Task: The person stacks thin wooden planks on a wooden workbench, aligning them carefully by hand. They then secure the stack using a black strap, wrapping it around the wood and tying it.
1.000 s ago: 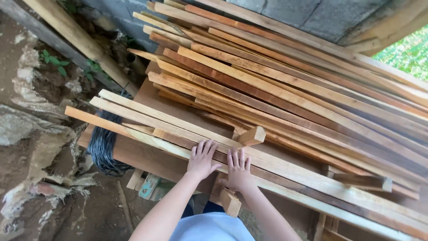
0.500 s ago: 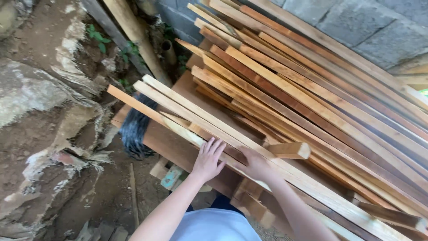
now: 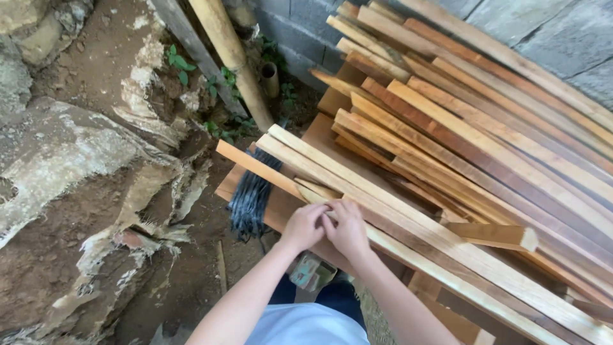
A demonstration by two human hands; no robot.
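Near the bottom middle of the frame, left hand [image 3: 305, 227] and right hand [image 3: 348, 229] grip one long light plank [image 3: 408, 239] on the wood pile [image 3: 498, 147], and loose boards could slide off.

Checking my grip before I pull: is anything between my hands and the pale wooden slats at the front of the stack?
Nothing visible: the left hand and right hand already rest together directly on the long pale wooden slats at the pile's front edge.

Hands [image 3: 329, 227] rest on slats [image 3: 408, 223], wire bundle [image 3: 250, 195] left.
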